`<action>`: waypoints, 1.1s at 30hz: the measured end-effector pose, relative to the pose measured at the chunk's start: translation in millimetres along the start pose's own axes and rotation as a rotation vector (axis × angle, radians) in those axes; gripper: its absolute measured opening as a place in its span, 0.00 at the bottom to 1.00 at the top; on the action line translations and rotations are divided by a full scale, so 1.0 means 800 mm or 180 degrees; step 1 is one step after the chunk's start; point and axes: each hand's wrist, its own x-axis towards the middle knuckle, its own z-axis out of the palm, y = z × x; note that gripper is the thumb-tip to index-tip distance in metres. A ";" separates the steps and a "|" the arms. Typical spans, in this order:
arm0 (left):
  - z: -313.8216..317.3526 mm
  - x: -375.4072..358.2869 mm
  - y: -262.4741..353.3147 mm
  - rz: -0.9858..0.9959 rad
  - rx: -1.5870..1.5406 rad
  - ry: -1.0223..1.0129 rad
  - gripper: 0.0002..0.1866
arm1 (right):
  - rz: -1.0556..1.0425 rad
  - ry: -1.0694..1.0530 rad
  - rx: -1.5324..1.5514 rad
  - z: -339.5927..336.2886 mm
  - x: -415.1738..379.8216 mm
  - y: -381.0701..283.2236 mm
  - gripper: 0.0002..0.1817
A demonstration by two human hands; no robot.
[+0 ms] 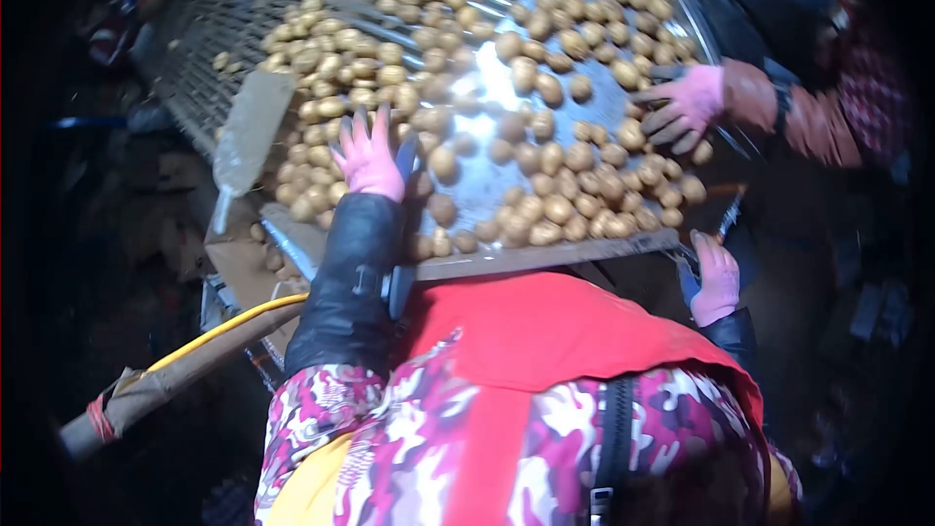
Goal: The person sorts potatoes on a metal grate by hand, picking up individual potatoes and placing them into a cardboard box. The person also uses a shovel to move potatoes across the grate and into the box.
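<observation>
My left hand, in a pink glove with dark fingertips, lies with its fingers spread over the potatoes left of the metal tray. At the right end of the tray's front edge is my right hand, also gloved in pink. Its fingers are bent and partly hidden, so any grip cannot be made out. Many more potatoes lie on the bluish metal surface between my hands.
A co-worker's pink-gloved hand reaches onto the potatoes from the right. A slatted metal rack extends behind. A flat pale paddle-shaped piece stands at left. A pole with a yellow hose runs at lower left.
</observation>
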 end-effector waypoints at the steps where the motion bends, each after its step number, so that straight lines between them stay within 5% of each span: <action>1: 0.008 0.018 -0.022 -0.0183 -0.0112 0.0249 0.40 | -0.0484 0.0381 0.0073 -0.006 0.033 -0.023 0.29; 6: 0.041 0.109 -0.102 -0.0980 -0.0516 -0.0187 0.46 | -0.0817 -0.0046 0.0297 0.043 0.126 -0.114 0.35; 9: -0.007 0.128 -0.052 -0.1244 0.0138 -0.1042 0.49 | -0.0571 -0.0030 0.0474 0.066 0.136 -0.126 0.39; 11: 0.025 0.097 -0.016 -0.0787 0.0037 -0.0409 0.44 | -0.0524 -0.0055 0.0644 0.061 0.138 -0.126 0.39; 12: -0.071 0.106 0.051 -0.0817 -0.0086 -0.1677 0.43 | -0.0546 -0.0056 0.0616 0.063 0.138 -0.124 0.40; 13: -0.040 0.079 0.050 -0.0731 -0.0940 -0.1474 0.41 | -0.0561 -0.0048 0.0599 0.068 0.137 -0.121 0.40; 14: -0.021 0.046 0.058 0.0002 -0.0608 -0.1131 0.43 | -0.0581 -0.0024 0.0581 0.072 0.137 -0.120 0.40; 15: -0.056 0.038 0.080 0.0137 -0.0937 -0.1455 0.41 | -0.0639 0.0005 0.0529 0.070 0.138 -0.119 0.40; 18: -0.051 -0.005 0.073 0.1090 -0.1985 -0.0355 0.27 | -0.0565 -0.0079 0.0653 0.081 0.134 -0.112 0.39; 20: -0.065 0.009 0.018 0.0462 -0.1730 0.0105 0.25 | -0.0647 -0.0102 0.0625 0.079 0.135 -0.113 0.39; 21: -0.064 0.017 -0.010 -0.1054 -0.2780 0.0145 0.26 | -0.0656 -0.0114 0.0641 0.080 0.136 -0.110 0.39; 24: -0.027 0.024 -0.132 -0.2584 0.0160 0.0409 0.35 | -0.0651 -0.0082 0.0682 0.079 0.137 -0.111 0.39; 26: -0.019 0.026 -0.149 -0.2896 0.0137 -0.0534 0.40 | -0.0690 -0.0061 0.0602 0.081 0.134 -0.108 0.39; 28: 0.000 0.021 -0.118 -0.2546 0.0090 -0.0159 0.42 | -0.0671 -0.0055 0.0615 0.080 0.135 -0.107 0.39; 29: 0.004 0.009 -0.100 -0.1894 0.0182 -0.0001 0.43 | -0.0670 -0.0051 0.0641 0.081 0.134 -0.109 0.39; 33: -0.049 -0.001 0.032 -0.1223 -0.0633 -0.1424 0.44 | -0.0718 -0.0037 0.0695 0.082 0.134 -0.105 0.39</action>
